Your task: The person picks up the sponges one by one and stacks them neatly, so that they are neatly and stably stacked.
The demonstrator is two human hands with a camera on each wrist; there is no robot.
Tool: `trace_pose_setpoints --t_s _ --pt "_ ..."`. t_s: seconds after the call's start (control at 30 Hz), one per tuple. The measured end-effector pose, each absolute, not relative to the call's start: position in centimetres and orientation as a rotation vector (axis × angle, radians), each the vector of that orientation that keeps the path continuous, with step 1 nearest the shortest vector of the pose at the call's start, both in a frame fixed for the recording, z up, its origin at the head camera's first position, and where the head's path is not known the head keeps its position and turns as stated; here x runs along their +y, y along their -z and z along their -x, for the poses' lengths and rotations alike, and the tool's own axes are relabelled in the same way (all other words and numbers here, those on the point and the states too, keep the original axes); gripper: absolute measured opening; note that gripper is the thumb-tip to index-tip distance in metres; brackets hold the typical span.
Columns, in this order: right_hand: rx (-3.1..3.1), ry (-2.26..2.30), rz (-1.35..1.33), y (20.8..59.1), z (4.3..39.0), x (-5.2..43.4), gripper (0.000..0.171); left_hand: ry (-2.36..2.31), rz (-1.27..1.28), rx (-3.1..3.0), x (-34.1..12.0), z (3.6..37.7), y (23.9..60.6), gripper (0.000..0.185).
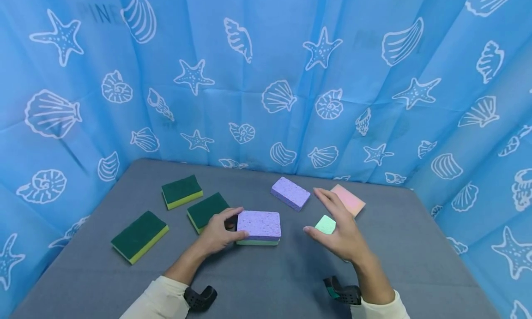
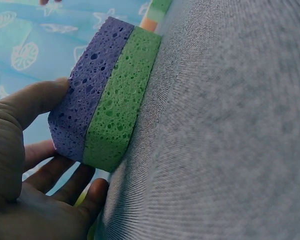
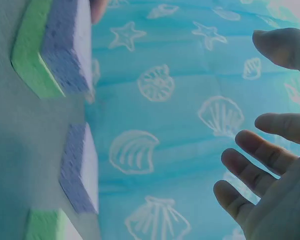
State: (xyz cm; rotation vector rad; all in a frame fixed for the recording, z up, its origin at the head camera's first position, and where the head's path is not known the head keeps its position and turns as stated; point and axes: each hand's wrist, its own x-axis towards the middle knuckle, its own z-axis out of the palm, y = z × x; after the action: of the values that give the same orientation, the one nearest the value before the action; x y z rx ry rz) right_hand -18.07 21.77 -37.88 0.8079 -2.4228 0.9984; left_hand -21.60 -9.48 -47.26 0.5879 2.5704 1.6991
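Observation:
A purple sponge [image 1: 258,224] lies flat on top of a light green sponge [image 2: 121,97], their edges nearly lined up. My left hand [image 1: 219,231] holds the purple sponge at its left end, the thumb on the near side and the fingers at the far side. Raised over the table to the right is my right hand [image 1: 338,229], its fingers spread apart and nothing between them. Partly hidden behind that hand is another light green sponge [image 1: 325,224]. A second purple sponge [image 1: 291,193] lies farther back, left of the right fingertips.
Several dark green and yellow scouring sponges, such as the nearest one [image 1: 140,236], lie on the left. A pink-orange sponge [image 1: 348,200] lies at the back right. The grey table [image 1: 287,282] is bounded by a blue shell-print curtain [image 1: 266,65].

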Motion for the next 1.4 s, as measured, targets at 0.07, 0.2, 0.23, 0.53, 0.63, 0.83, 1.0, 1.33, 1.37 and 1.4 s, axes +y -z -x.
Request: trace_pose_setpoints --t_s 0.07,0.2,0.23,0.53,0.63,0.83,1.0,1.33,1.37,1.4 --pt "-2.391 -1.003 -0.806 37.6 17.9 22.4 0.085 -1.697 -0.569 2.577 -9.6 21.6 47.2 0.069" --pt "-2.359 -1.017 -0.802 37.2 17.5 23.4 0.088 -1.695 -0.537 2.582 -9.7 21.7 47.1 0.07" --pt "-2.363 -1.027 -0.788 37.1 17.4 23.7 0.088 -1.694 -0.534 2.582 -9.8 21.7 47.0 0.07" --pt "-2.475 -1.03 -0.595 38.1 16.6 25.5 0.088 -1.679 -0.534 2.586 -9.9 21.8 47.0 0.069" --pt "-2.48 -1.022 -0.576 38.5 16.3 26.0 0.088 -1.681 -0.542 2.583 -10.0 21.7 47.0 0.069" --pt "-2.519 -1.024 -0.516 39.5 15.9 27.0 0.086 -1.689 -0.553 2.571 -9.9 21.5 47.0 0.07" --pt "-2.562 -1.039 -0.443 40.5 15.5 27.7 0.085 -1.686 -0.57 2.571 -9.8 21.5 47.2 0.071" --pt "-2.705 -0.935 -0.303 42.9 15.6 28.8 0.088 -1.691 -0.599 2.566 -9.6 21.5 47.3 0.072" --pt "-2.725 -0.92 -0.289 43.2 15.7 28.9 0.088 -1.695 -0.597 2.562 -9.7 21.5 47.2 0.072" --pt "-2.749 -0.91 -0.272 43.4 15.8 29.0 0.088 -1.696 -0.592 2.557 -9.7 21.4 47.2 0.072"
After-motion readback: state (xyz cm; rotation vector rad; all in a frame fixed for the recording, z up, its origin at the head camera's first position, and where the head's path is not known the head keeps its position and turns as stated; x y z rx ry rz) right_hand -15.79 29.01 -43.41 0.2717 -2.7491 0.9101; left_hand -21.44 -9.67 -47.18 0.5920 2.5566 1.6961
